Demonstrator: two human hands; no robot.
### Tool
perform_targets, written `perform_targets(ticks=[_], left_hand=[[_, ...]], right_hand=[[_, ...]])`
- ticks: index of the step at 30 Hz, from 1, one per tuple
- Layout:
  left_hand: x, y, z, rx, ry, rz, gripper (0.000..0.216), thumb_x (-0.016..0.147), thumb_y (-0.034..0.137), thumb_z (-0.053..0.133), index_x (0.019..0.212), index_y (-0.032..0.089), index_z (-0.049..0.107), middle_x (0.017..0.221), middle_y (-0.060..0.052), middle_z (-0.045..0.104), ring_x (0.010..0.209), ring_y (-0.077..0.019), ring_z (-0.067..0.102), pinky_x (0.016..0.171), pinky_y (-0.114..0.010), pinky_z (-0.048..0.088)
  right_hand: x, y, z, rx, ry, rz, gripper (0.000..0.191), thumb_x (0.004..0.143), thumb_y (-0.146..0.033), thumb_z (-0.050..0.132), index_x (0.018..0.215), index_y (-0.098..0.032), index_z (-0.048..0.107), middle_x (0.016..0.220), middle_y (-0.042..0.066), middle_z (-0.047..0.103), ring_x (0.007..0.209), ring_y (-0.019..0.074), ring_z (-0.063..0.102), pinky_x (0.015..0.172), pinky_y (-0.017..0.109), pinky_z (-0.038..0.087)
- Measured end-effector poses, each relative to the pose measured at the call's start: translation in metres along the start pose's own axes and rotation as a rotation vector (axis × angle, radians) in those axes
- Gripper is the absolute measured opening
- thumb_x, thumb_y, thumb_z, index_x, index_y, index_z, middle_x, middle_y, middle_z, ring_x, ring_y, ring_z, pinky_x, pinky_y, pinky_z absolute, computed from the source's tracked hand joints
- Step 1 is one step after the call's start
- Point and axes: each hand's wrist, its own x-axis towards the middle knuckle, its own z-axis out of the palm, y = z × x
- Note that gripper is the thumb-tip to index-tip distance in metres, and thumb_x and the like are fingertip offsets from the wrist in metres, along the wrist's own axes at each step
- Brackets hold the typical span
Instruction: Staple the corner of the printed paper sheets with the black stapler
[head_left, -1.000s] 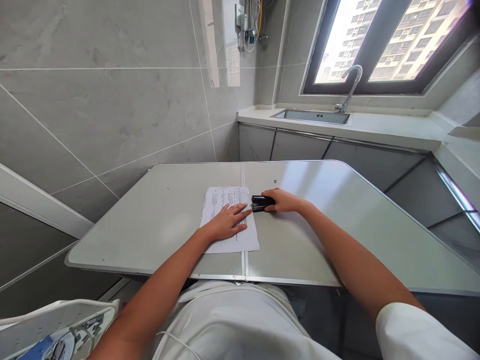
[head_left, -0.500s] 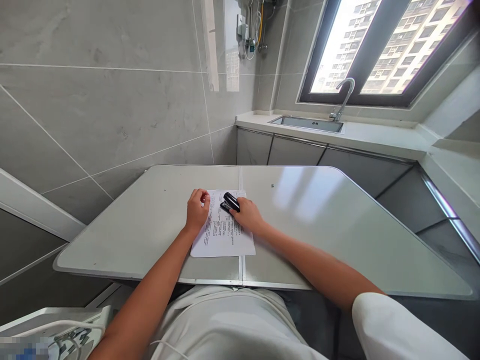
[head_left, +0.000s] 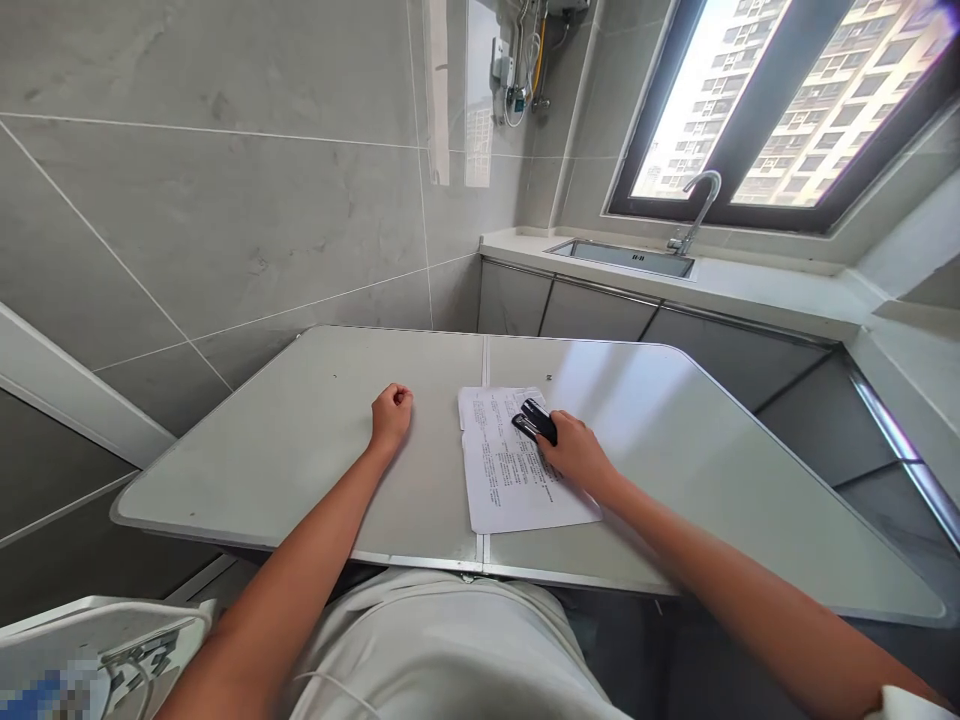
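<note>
My right hand [head_left: 577, 452] is wrapped round a black stapler [head_left: 535, 421], whose jaws point up and to the left above the printed paper [head_left: 517, 490]. The paper lies on the light-coloured table, across its middle seam; it looks like more than one sheet, with edges not quite even at the upper left. Part of the print is hidden under the stapler and my right hand. To the left of the paper and apart from it, my left hand [head_left: 391, 415] rests closed in a loose fist, with nothing visible in it.
The table [head_left: 285, 440] has a metal-edged seam down its middle. A tiny dark bit [head_left: 549, 378] lies beyond the paper. Behind are a sink [head_left: 622, 257], a faucet [head_left: 703, 205] and a window. A white rack with cables [head_left: 142, 650] stands at the lower left.
My right hand, the stapler and the paper have moved to the right. My left hand has come off the paper and now sits apart from it, more closed. The view has tilted slightly.
</note>
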Motion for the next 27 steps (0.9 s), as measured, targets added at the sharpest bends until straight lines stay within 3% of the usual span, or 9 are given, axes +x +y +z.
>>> perform_targets(ticks=[6,10,12,15,17,19,21,24,27], left_hand=[[-0.004,0.001,0.003,0.04,-0.039,0.026,0.012,0.084,0.019,0.055,0.072,0.021,0.057,0.07,0.001,0.055,0.068,-0.0149,0.047,0.066,-0.028,0.037],[-0.005,0.002,0.004,0.045,-0.052,0.018,0.012,0.085,0.019,0.054,0.072,0.021,0.056,0.071,0.0,0.055,0.068,-0.0153,0.048,0.066,-0.028,0.037],[-0.005,0.001,0.003,0.053,-0.053,0.014,0.012,0.085,0.02,0.055,0.073,0.021,0.057,0.073,0.0,0.057,0.069,-0.0156,0.049,0.066,-0.028,0.038],[-0.005,0.001,0.002,0.056,-0.059,0.013,0.012,0.086,0.022,0.054,0.074,0.021,0.058,0.075,-0.001,0.059,0.07,-0.0158,0.05,0.067,-0.029,0.039],[-0.005,0.0,0.002,0.057,-0.059,0.017,0.012,0.086,0.022,0.054,0.075,0.021,0.058,0.075,-0.001,0.059,0.07,-0.0158,0.05,0.067,-0.029,0.039],[-0.005,0.0,0.002,0.065,-0.053,0.022,0.013,0.086,0.022,0.054,0.074,0.021,0.057,0.075,-0.001,0.059,0.07,-0.0158,0.05,0.068,-0.029,0.039],[-0.004,-0.001,0.003,0.075,-0.046,0.025,0.013,0.086,0.021,0.055,0.073,0.021,0.057,0.075,0.0,0.059,0.071,-0.0157,0.051,0.068,-0.029,0.039],[-0.004,-0.001,0.004,0.078,-0.052,0.027,0.013,0.085,0.02,0.054,0.072,0.021,0.057,0.074,0.0,0.058,0.07,-0.0156,0.05,0.067,-0.028,0.039],[-0.003,-0.001,0.005,0.081,-0.06,0.028,0.013,0.085,0.02,0.054,0.072,0.021,0.057,0.074,0.0,0.058,0.07,-0.0157,0.051,0.067,-0.028,0.039]], right_hand=[[-0.037,0.049,-0.015,-0.146,0.072,0.209,0.015,0.096,-0.034,0.054,0.089,-0.021,0.055,0.093,0.011,0.068,0.08,0.0247,0.064,0.062,0.032,0.031],[-0.048,0.07,-0.02,-0.148,0.087,0.227,0.019,0.096,-0.039,0.053,0.09,-0.021,0.058,0.093,0.012,0.07,0.081,0.0258,0.065,0.062,0.032,0.035],[-0.039,0.083,-0.031,-0.077,-0.005,0.188,0.026,0.093,-0.046,0.059,0.092,-0.021,0.062,0.091,0.011,0.071,0.081,0.0262,0.065,0.063,0.032,0.039],[-0.01,0.106,-0.056,0.172,-0.305,0.137,0.047,0.08,-0.062,0.073,0.102,-0.021,0.071,0.092,0.01,0.075,0.078,0.0254,0.067,0.066,0.033,0.049],[0.01,0.118,-0.065,0.358,-0.443,0.112,0.051,0.085,-0.065,0.065,0.112,-0.022,0.073,0.1,0.01,0.077,0.079,0.0246,0.069,0.07,0.035,0.054],[0.025,0.122,-0.061,0.444,-0.286,0.044,0.05,0.093,-0.063,0.052,0.11,-0.022,0.075,0.106,0.01,0.076,0.088,0.0257,0.069,0.08,0.038,0.057],[0.032,0.12,-0.044,0.429,-0.116,-0.06,0.044,0.092,-0.057,0.052,0.106,-0.022,0.076,0.11,0.01,0.076,0.101,0.0299,0.069,0.094,0.045,0.056],[0.033,0.111,-0.014,0.475,-0.121,-0.259,0.038,0.091,-0.047,0.055,0.114,-0.027,0.077,0.138,0.007,0.068,0.131,0.0333,0.059,0.118,0.05,0.042],[0.03,0.105,0.001,0.452,-0.189,-0.318,0.044,0.086,-0.042,0.066,0.128,-0.032,0.073,0.152,0.003,0.058,0.143,0.0331,0.051,0.124,0.049,0.035]])
